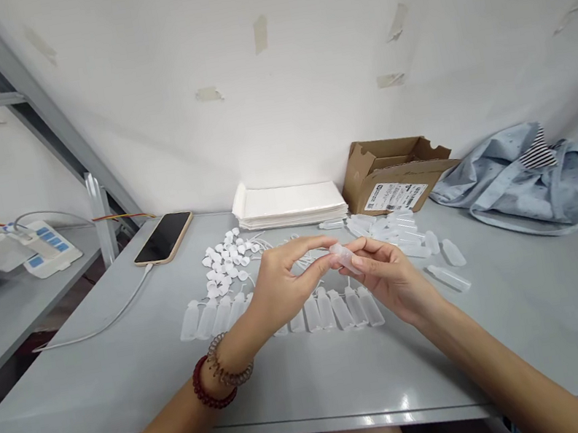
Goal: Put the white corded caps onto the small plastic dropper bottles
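Bottle, small, slim and translucent white, is held in the air in front of the cardboard box and a little to its left. Its body is tilted, with the upper end pinched between the thumb and fingers of the left hand and the lower part grasped by the thumb and fingers of the right hand. A smooth, frosted plastic surface is shown, rounded along its length.

Similar loose bottles are scattered on the table just in front of the box, and a row of bottles is laid out side by side nearer the front edge, leftward of the box. Matte white caps are heaped farther left of the box, some with thin stems. Beside the box on its left, flat white envelopes are stacked; on its right, soft, crumpled pale-blue cloth is piled. The table is smooth, grey and slightly glossy.

Part of the row is hidden by the left hand and wrist, and thin white pieces behind the hands are hard to make out. Whether the held bottle is capped cannot be told, its upper end being covered by fingers. Both forearms are cut off below.
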### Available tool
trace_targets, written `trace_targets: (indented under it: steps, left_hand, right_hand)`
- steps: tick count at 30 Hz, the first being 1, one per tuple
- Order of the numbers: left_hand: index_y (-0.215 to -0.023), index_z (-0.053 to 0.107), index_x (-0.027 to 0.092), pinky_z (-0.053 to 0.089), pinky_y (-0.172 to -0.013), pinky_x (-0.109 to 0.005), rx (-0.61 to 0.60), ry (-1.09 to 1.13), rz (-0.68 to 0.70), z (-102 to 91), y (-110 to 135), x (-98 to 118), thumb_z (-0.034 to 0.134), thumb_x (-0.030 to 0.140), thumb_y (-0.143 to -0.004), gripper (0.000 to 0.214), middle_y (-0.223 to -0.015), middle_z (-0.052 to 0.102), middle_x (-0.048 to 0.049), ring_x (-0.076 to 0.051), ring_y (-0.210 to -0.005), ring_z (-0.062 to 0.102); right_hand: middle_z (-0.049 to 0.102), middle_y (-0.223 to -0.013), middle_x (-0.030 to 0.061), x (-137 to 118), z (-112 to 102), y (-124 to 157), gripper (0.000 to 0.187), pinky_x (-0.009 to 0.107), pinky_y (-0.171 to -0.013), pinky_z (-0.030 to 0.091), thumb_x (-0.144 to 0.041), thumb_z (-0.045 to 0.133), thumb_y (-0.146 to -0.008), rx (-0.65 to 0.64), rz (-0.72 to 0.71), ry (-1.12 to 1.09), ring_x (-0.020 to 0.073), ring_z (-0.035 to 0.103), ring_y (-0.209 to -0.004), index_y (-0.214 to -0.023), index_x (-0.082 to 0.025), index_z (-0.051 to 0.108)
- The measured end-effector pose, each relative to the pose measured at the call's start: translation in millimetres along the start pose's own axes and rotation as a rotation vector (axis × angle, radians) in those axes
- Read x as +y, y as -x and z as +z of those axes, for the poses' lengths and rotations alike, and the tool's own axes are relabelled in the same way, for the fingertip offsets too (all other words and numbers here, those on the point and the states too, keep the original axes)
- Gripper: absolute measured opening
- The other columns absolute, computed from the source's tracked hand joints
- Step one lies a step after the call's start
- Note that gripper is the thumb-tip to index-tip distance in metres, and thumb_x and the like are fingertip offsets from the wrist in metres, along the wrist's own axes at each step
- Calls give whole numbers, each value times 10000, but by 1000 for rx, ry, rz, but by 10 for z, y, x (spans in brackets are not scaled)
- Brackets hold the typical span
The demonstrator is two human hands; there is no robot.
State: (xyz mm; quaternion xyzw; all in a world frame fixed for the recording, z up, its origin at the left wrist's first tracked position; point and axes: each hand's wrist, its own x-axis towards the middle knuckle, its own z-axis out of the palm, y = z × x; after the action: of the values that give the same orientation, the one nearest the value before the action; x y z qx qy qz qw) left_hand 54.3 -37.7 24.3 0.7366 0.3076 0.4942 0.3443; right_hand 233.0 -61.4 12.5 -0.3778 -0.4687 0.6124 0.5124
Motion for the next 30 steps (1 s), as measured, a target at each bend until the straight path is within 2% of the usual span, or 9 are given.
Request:
trace_targets:
  steps: [5, 12, 17, 19, 21, 24, 26, 30]
  left_hand:
    - [-872, 723, 222, 510, -857, -334, -71, 112, -107, -42, -22, 23, 697, 310, -794, 121, -941, 722, -28, -199, -931, 651]
    - [-873, 728, 274, 444, -948, -414, -179, -37, -96, -124, -48, 24, 680, 332, -798, 106, -1032, 688, -21, -229, -1059, 582]
    - [-915, 728, 292, 437, -966, -439, -247, -86, -73, -137, -55, 13, 646, 325, -827, 124, -1086, 679, -18, -231, -1088, 568]
    - [-1009, 704, 293, 433, -974, -447, -221, -138, -12, -122, -46, -1, 625, 286, -844, 183, -1136, 658, -29, -231, -1117, 548]
    - [-1094, 662, 270, 438, -963, -450, -152, -216, 129, -98, -30, -18, 612, 230, -843, 258, -1144, 642, -55, -238, -1125, 529]
    - [-1116, 621, 213, 458, -908, -432, -84, -360, 335, -59, 0, -51, 574, 184, -847, 274, -1082, 627, -94, -245, -1063, 530]
    - [-1125, 591, 193, 456, -880, -427, -98, -460, 398, -33, 19, -77, 574, 205, -848, 277, -1065, 618, -103, -248, -1025, 533]
    - [-1160, 521, 146, 445, -847, -430, -147, -630, 456, 38, 53, -136, 642, 360, -825, 415, -1105, 609, -129, -278, -1019, 528]
  right_hand:
    - [726, -850, 19, 4, -5, 6, 160, 342, -887, 500, -360, 742, -733, -57, 20, -9, 165, 665, -841, -801, -230, 680]
    - [702, -730, 25, 3, 12, 22, 257, 385, -787, 537, -379, 778, -679, -99, 91, -17, 191, 675, -710, -774, -206, 614]
    - [705, -766, 2, 22, 46, 23, 286, 375, -796, 525, -317, 771, -708, -117, 82, -46, 178, 677, -726, -901, -234, 577]
    - [709, -774, 2, 37, 51, 23, 341, 372, -795, 524, -319, 759, -726, -76, 50, 4, 171, 671, -722, -1012, -246, 589]
    - [714, -798, 9, 54, 45, 22, 369, 371, -789, 531, -335, 748, -739, -19, 9, 81, 168, 669, -730, -1074, -249, 620]
    - [725, -870, 18, 65, 32, 23, 328, 376, -797, 545, -339, 763, -719, 63, -62, 163, 183, 684, -792, -1023, -254, 674]
    - [727, -890, 29, 59, 38, 27, 313, 391, -805, 552, -337, 777, -699, 109, -94, 188, 210, 694, -849, -982, -242, 682]
    - [729, -866, 32, 56, 97, 39, 301, 390, -773, 569, -330, 787, -680, 180, -102, 204, 229, 704, -863, -930, -225, 655]
